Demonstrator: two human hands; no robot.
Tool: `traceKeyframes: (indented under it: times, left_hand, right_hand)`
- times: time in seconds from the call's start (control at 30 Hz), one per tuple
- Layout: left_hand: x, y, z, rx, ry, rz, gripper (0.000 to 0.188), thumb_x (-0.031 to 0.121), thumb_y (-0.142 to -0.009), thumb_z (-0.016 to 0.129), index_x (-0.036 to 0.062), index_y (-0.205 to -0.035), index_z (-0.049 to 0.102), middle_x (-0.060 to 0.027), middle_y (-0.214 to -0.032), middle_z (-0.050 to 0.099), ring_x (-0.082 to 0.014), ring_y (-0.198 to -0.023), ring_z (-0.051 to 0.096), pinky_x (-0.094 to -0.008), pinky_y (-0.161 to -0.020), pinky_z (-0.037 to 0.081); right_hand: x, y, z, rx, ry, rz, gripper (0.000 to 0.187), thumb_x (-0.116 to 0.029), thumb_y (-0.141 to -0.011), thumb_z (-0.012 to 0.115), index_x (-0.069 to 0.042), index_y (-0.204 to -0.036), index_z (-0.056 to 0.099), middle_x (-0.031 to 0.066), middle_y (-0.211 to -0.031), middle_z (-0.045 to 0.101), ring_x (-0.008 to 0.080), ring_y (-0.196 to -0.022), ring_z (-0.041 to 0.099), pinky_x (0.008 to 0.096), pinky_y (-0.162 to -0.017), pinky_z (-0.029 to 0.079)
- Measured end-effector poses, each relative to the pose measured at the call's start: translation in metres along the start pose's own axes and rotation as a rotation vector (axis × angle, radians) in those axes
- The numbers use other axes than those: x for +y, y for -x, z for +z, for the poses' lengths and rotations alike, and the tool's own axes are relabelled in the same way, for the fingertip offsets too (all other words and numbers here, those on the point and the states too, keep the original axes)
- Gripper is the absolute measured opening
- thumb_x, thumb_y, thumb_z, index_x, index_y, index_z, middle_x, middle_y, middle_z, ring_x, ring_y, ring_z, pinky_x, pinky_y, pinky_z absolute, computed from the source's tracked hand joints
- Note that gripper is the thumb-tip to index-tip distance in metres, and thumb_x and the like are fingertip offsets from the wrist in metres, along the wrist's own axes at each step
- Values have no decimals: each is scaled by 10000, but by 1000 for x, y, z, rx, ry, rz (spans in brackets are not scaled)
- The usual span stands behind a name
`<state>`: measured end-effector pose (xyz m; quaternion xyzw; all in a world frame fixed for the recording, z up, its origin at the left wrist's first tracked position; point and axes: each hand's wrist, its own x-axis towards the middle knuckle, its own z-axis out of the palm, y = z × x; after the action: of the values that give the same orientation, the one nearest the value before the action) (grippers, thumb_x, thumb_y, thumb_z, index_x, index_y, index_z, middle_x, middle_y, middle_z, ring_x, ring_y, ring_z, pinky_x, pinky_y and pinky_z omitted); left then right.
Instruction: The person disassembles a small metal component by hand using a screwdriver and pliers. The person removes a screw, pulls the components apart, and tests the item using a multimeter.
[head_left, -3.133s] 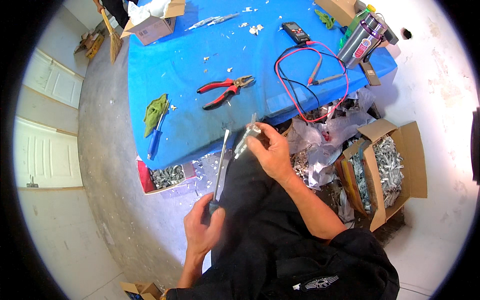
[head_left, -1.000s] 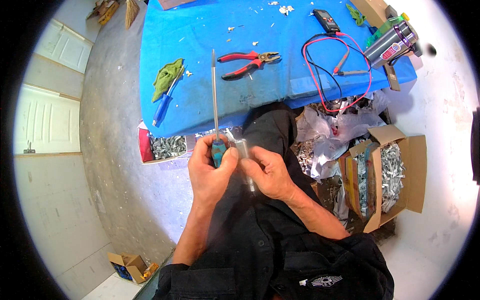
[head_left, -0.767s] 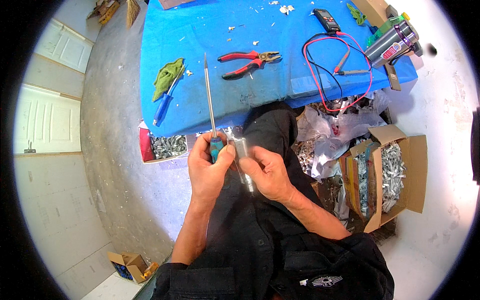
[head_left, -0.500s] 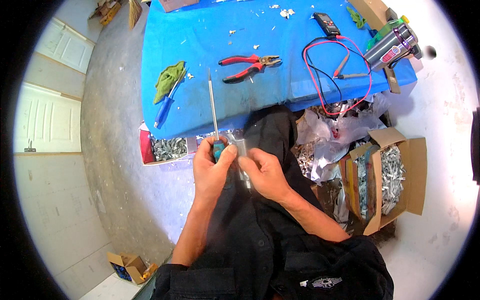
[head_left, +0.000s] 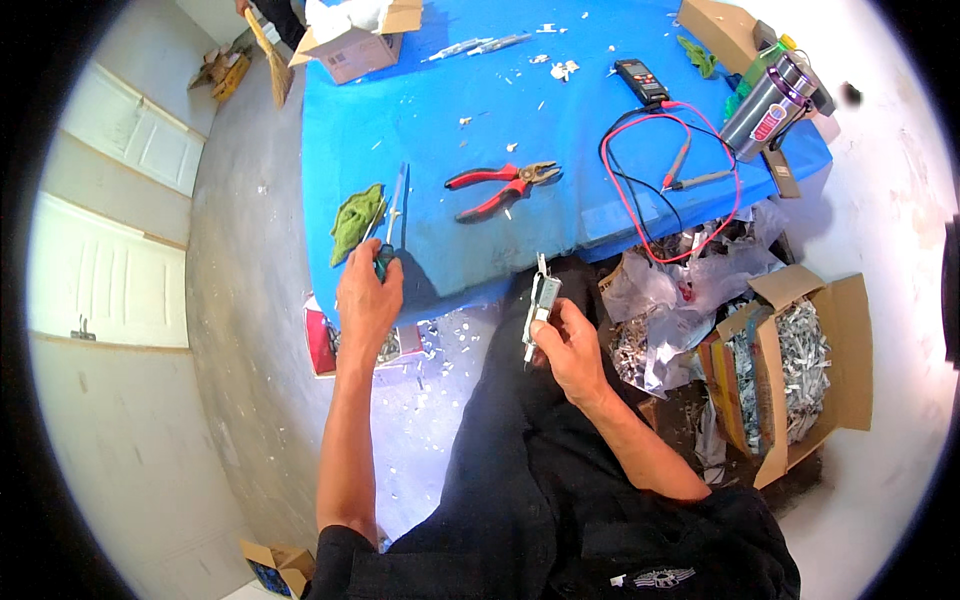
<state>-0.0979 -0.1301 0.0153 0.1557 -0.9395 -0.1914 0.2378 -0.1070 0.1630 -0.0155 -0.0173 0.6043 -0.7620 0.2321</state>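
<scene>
1. Blue cloth covers the table [head_left: 480,110]. I see the left hand [head_left: 368,295] at its near edge, fingers closed round the teal handle of a long screwdriver [head_left: 392,215]; the shaft lies across the cloth, pointing away from me, just beside a green rag [head_left: 355,218].
2. The right hand [head_left: 570,345] sits below the table edge, over the lap, fingers clamped on a small metal part [head_left: 540,305] held roughly upright, its top end projecting above the thumb.
3. Handling, metal part: I judge it light, rigid and thin-edged, probably slippery on bare metal. Grip it by the long flat sides near mid-length, not by the projecting end.
4. Handling, screwdriver: stiff, slender and tip-heavy in reach. Take hold at the handle only, since the shaft would roll on the cloth.
5. Nearby items: red-handled pliers [head_left: 500,185] at the table's centre; a meter [head_left: 642,80] with red and black leads [head_left: 690,165] farther right; a cardboard box of metal scrap [head_left: 800,365] on the floor at right.
</scene>
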Motion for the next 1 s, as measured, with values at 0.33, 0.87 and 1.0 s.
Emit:
traceKeyframes:
  times: [0.33,0.87,1.0]
  left_hand:
    - [67,-48,14,-174,-7,209,390,192,-872,785,24,-1205,670,-193,-1313,642,-380,-1222,595,-465,-1006,489]
    - [85,-90,29,-593,330,-105,278,259,-961,673,-6,-1040,694,-122,-1029,696,-241,-814,664,-368,-757,528]
    - [92,-25,-6,-496,901,-417,396,310,-999,652,-50,-1160,684,-87,-1004,689,-147,-790,687,-311,-735,523]
  right_hand:
    - [0,-11,-15,48,9,-71,279,-195,-995,644,0,-1191,605,5,-911,634,61,-725,575,230,-626,485]
    - [-22,-8,-39,107,-80,-89,231,-150,-988,648,16,-1145,608,13,-900,632,73,-750,586,256,-653,481]
    - [-24,-7,-43,69,-51,-114,259,-153,-996,632,19,-1186,597,31,-965,651,90,-823,614,266,-712,505]
